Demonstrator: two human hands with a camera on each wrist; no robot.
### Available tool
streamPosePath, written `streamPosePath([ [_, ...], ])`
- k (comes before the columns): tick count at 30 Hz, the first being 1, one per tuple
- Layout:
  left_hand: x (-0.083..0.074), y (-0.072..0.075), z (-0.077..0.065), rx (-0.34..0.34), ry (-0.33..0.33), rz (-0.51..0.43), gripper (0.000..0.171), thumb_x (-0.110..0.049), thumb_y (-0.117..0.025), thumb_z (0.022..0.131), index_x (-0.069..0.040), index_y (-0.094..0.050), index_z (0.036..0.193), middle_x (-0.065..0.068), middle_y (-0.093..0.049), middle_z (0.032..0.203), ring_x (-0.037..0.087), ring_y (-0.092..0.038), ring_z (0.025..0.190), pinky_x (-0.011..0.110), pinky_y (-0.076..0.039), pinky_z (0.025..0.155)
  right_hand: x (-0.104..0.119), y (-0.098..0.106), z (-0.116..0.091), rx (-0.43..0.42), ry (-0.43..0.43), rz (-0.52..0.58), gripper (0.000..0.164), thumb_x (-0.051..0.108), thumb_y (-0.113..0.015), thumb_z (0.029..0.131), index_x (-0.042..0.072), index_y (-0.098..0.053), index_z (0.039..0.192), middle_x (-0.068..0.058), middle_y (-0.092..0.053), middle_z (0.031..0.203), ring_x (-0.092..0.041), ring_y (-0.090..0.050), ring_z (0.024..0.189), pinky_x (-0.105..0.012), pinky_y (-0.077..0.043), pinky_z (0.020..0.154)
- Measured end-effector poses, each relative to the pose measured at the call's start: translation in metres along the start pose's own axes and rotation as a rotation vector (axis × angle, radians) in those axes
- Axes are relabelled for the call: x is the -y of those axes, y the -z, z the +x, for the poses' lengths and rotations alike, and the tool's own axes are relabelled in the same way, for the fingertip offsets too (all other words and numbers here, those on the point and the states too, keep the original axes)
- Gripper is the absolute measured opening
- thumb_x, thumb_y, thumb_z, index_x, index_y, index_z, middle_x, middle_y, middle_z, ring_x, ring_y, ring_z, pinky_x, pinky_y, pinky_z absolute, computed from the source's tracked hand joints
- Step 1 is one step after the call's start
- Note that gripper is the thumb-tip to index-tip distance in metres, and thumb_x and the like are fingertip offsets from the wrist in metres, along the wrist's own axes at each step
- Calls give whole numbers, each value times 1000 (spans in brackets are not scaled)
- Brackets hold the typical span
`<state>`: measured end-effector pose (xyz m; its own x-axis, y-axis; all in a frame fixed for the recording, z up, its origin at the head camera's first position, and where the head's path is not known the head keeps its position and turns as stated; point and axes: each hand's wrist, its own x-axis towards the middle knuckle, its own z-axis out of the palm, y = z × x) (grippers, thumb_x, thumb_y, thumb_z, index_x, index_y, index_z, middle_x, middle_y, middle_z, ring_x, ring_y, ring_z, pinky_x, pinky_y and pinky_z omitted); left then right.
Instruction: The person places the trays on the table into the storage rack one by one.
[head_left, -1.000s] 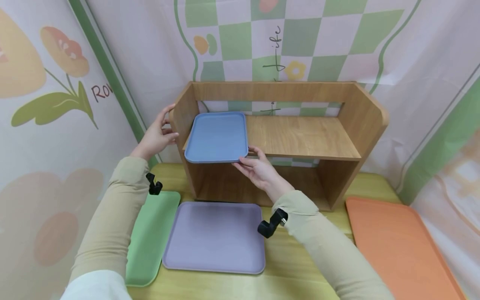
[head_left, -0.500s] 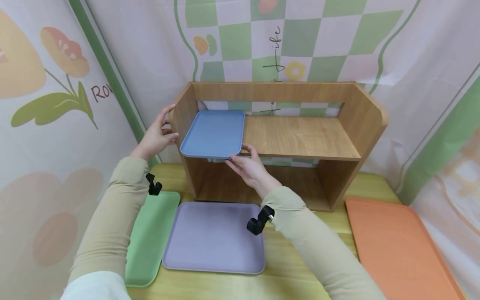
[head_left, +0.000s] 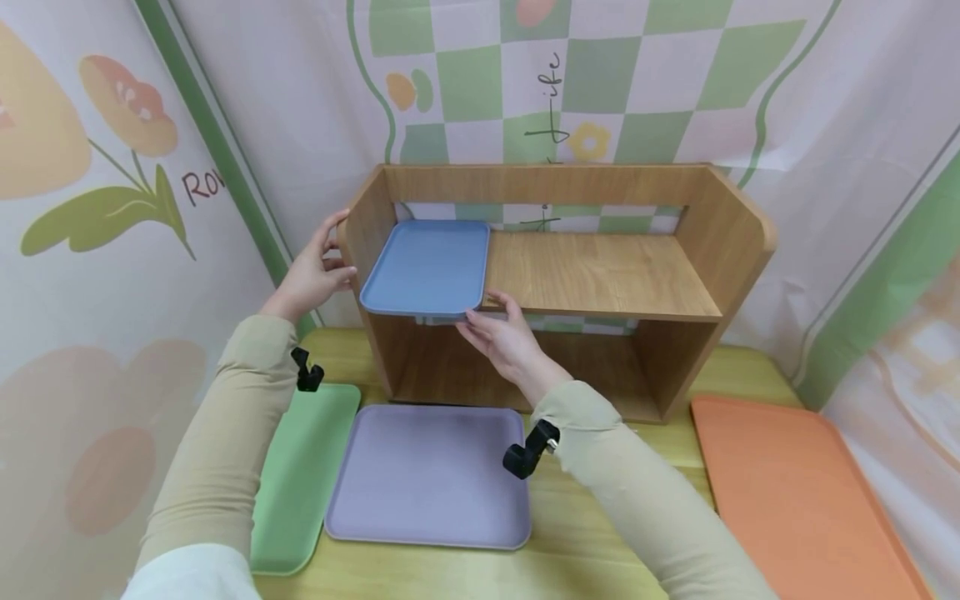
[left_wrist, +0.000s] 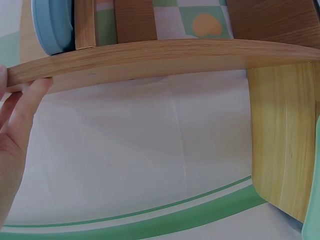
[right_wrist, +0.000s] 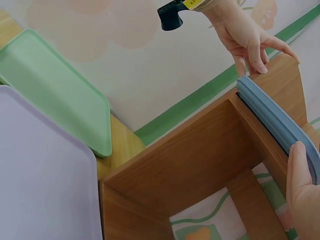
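Note:
A blue tray [head_left: 427, 267] lies at the left end of the wooden shelf's [head_left: 600, 267] upper board, with its front rim along the board's front edge. A paler strip shows beneath that rim. My right hand [head_left: 510, 342] holds the tray's front right corner, thumb at the front and fingers along the side. In the right wrist view, this hand [right_wrist: 305, 195] has fingers on either side of the blue rim. My left hand [head_left: 311, 275] grips the shelf's left side panel [left_wrist: 150, 55] by its front edge, thumb on the outer face.
A purple tray [head_left: 427, 475] lies on the wooden table [head_left: 592, 533] before the shelf. To its left is a green tray [head_left: 307, 475], partly behind my left sleeve. An orange tray [head_left: 795, 492] lies at the right. A patterned curtain [head_left: 285, 92] hangs behind and beside the shelf.
The blue tray has moved left and back, settling against the shelf board, with my right hand following. Over the last half second the tray stays put and that hand shifts slightly right.

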<state>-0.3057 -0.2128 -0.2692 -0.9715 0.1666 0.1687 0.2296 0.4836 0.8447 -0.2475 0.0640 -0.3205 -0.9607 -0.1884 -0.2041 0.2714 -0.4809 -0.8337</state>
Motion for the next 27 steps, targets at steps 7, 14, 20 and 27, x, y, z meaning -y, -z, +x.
streamPosePath([
  [7, 0, 0, 0, 1, -7, -7, 86, 7, -51, 92, -46, -13, 147, 24, -36, 138, 43, -47, 124, 52, -52, 92, 5, 16, -13, 59, 18, -45, 64, -2, -46, 96, 20, -16, 149, -11, -44, 114, -23, -56, 108, -25, -52, 94],
  [14, 0, -1, 0, 3, -3, -7, 86, 7, -50, 92, -46, -12, 148, 24, -35, 139, 43, -47, 124, 52, -52, 91, 4, 40, -24, 95, 66, -179, 63, 6, -48, 97, 22, -16, 149, 0, -54, 96, -11, -60, 84, -30, -55, 88],
  [20, 0, -1, 0, 3, 8, -6, 86, 7, -50, 92, -47, -12, 147, 24, -35, 139, 43, -46, 125, 52, -52, 92, -2, 64, -31, 128, 87, -191, 61, 7, -46, 98, 19, -14, 149, 4, -57, 94, -9, -58, 82, -28, -55, 86],
  [27, -1, -1, 0, 1, 14, 2, 87, 6, -51, 93, -50, -11, 146, 23, -35, 140, 43, -45, 126, 52, -51, 93, -13, 94, -43, 167, 115, -184, 52, 3, -44, 98, 21, -21, 142, 6, -58, 93, -8, -58, 80, -26, -54, 85],
])
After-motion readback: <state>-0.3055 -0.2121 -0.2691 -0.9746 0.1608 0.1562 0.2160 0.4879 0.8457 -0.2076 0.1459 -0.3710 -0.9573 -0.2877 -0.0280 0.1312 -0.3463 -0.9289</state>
